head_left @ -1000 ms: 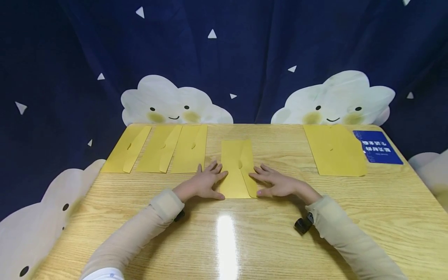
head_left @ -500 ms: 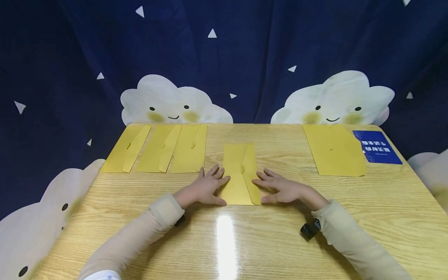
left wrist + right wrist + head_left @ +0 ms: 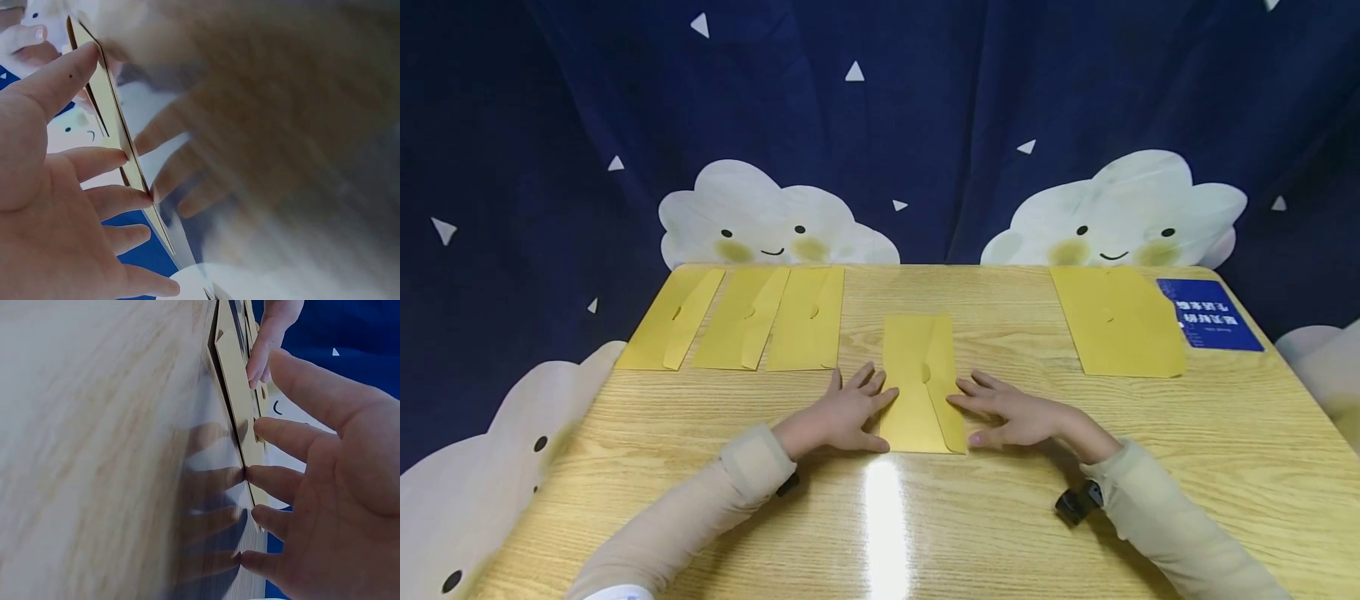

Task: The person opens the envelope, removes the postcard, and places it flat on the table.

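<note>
A yellow envelope (image 3: 910,367) lies flat at the middle of the table, its flap along the right side tucked into a small slit. My left hand (image 3: 846,412) is spread at its left edge, the index fingertip over the paper and the thumb by the near corner. At the opposite edge my right hand (image 3: 1018,414) has its fingers extended, fingertips right at the flap side. In the left wrist view the thumb and fingertips meet the thin edge of the envelope (image 3: 112,112). The right wrist view shows fingertips of the right hand (image 3: 337,481) down at the tabletop beside the envelope (image 3: 236,381).
Several like envelopes lie along the back: a left one (image 3: 658,325), a second (image 3: 730,325) and a third (image 3: 797,325). At the back right, a wider yellow envelope (image 3: 1116,325) overlaps a blue printed card (image 3: 1213,315). A dark blue curtain (image 3: 925,108) hangs behind the table (image 3: 1000,533).
Both hands and the middle envelope have slid nearer to me and slightly to the right. The other envelopes and the blue card have stayed in place.
</note>
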The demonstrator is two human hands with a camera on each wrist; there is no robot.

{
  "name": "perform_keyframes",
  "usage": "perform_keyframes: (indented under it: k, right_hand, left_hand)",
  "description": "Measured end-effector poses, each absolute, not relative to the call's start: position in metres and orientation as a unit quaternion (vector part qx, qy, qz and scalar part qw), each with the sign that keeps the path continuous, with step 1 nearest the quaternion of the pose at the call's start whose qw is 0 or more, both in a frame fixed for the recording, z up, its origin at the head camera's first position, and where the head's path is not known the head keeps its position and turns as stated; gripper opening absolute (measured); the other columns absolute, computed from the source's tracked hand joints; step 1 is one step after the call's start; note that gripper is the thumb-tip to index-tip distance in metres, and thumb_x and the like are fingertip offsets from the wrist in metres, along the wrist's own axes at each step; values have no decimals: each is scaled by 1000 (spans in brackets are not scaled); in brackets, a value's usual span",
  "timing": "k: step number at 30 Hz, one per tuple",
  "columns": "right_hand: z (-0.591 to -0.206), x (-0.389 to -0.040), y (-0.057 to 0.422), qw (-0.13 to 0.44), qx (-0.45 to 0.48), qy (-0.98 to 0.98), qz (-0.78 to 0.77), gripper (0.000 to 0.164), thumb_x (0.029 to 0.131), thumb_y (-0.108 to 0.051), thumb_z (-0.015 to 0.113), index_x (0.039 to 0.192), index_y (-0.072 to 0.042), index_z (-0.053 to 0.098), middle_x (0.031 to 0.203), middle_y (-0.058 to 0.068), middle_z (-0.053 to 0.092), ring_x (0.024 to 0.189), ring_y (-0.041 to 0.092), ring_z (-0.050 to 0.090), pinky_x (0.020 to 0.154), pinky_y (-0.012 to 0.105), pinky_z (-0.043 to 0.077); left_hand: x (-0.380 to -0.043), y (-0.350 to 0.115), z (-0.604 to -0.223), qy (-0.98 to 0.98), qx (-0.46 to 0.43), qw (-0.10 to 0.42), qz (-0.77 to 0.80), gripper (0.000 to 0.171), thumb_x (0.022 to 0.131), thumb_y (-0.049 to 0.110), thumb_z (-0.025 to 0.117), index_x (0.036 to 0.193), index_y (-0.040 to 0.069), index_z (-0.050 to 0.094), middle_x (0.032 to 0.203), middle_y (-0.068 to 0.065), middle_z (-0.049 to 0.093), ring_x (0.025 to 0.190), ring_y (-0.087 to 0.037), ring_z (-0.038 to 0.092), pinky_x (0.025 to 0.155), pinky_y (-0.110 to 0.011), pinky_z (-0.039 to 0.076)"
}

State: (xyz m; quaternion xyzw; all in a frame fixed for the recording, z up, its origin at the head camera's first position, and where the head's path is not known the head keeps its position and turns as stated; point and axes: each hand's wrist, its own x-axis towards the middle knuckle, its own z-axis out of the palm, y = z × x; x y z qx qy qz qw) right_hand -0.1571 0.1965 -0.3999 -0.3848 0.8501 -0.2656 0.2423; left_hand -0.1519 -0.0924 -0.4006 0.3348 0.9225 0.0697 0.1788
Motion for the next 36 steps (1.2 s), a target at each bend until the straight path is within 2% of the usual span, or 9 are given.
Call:
perform_keyframes:
  k: [25, 36]
  right_hand:
    - [-397, -133, 211, 237, -402, 843, -266, 62, 90, -36, 55, 138, -1, 36, 143, 27, 23, 131, 49, 6, 97, 66, 10]
    - [-394, -123, 215, 243, -394, 846, -266, 60, 89, -35, 57, 137, -4, 40, 143, 25, 26, 131, 48, 8, 98, 65, 10]
  left_hand:
    - [-130, -87, -395, 913, 370, 175, 14, 78, 78, 50, 64, 142, 15, 34, 147, -15, 22, 137, -34, 6, 96, -68, 13]
    - [-117, -83, -393, 908, 385, 166, -7, 78, 78, 52, 63, 142, 15, 35, 147, -17, 22, 137, -33, 6, 98, -66, 11]
